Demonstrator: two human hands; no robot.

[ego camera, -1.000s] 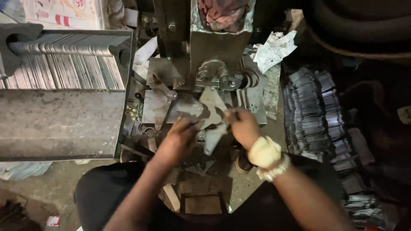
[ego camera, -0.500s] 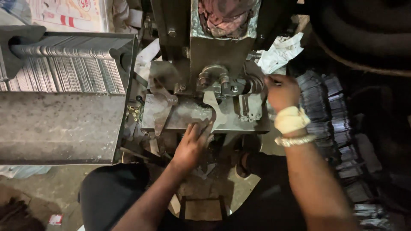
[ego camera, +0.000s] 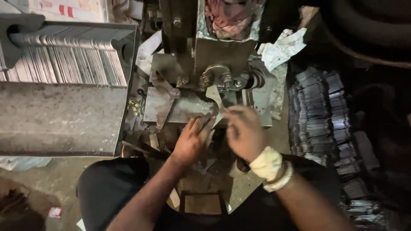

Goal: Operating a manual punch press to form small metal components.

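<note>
Spanning the left of the frame, a grey metal tray point(ego camera: 60, 117) is seen with rows of thin flat metal blanks point(ego camera: 64, 64) stacked on edge along its upper part. Just right of it, a dark press machine point(ego camera: 205, 51) is shown rising over a worn steel bed point(ego camera: 180, 107). The left hand point(ego camera: 192, 139) is laid on the bed's near edge, fingers spread and flat against the metal; nothing is seen closed inside it. Between the two hands, a thin flat metal piece point(ego camera: 214, 97) is held upright at the press's die, its upper end just below the rounded fittings. The right hand point(ego camera: 244, 132) is blurred, its fingertips pinched at the lower end of the metal piece; how tightly it is gripped cannot be told. A pale cloth wrap point(ego camera: 267, 164) and a bangle point(ego camera: 280, 182) are worn at the right wrist. Crumpled white rag point(ego camera: 282, 47) is left on the machine's right shoulder. Farther right, stacks of dark flat metal parts point(ego camera: 319, 111) are piled on the floor, well apart from the hands.
</note>
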